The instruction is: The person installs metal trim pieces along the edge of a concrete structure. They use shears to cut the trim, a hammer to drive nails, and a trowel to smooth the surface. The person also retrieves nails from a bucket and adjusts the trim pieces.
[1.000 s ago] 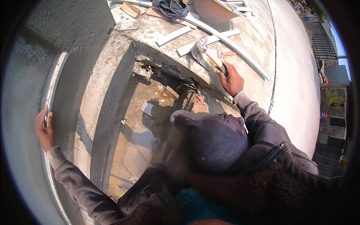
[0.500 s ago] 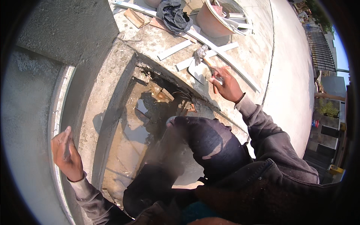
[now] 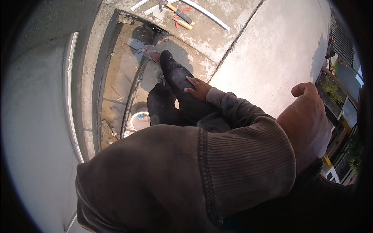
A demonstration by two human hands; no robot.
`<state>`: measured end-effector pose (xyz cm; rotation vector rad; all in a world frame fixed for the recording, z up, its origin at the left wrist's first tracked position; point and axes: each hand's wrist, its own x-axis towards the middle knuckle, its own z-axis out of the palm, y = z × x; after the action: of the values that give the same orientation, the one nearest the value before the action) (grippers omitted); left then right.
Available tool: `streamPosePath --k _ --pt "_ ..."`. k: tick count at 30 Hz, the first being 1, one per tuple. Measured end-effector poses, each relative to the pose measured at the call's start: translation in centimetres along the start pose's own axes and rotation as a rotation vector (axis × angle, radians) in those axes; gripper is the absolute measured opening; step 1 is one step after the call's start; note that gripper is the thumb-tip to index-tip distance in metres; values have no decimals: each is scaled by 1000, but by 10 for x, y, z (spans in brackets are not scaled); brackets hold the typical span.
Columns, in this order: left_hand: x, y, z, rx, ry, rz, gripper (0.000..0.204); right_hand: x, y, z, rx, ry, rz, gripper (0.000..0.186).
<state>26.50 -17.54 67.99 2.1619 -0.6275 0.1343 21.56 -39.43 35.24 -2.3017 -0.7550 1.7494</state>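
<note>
Sunlit concrete slab, pale and jointed, beside a muddy trench with water at its far end; plastered wall to the left.

Right hand: mine; fingers spread on my dark-trousered leg, holding nothing.

Left hand: mine; raised close at the right, fingers bent; palm turned from view, so I cannot tell how far it is closed or whether it has hold of anything.

Claw hammer: lying on the slab near the trench's far edge, apart from both hands; wooden-handled trowel and red-handled tool beside it.

White edging strip: upright along the wall, no hand on it; fixing not visible.

Risks, in my judgement: the strip could slip or bow if its fixing is weak; a stray kick from my sandalled foot could send the hammer into the trench; my left sleeve blocks much of the lower view, which could cost me my footing.

Changes against one second earlier: my right hand is off the hammer's handle and on my leg; my left hand is away from the strip and drawn across in front of me
</note>
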Motion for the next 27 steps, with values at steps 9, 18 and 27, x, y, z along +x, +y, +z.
streamPosePath --k 9,18,27 --pt "109 138 15 69 -246 155 14 -141 60 -26 370 188 -8 78" --pt "251 163 19 111 -421 225 13 -182 148 -112 325 435 267 75" --pt "268 -90 82 277 -334 -555 26 -214 277 -297 578 282 225 63"
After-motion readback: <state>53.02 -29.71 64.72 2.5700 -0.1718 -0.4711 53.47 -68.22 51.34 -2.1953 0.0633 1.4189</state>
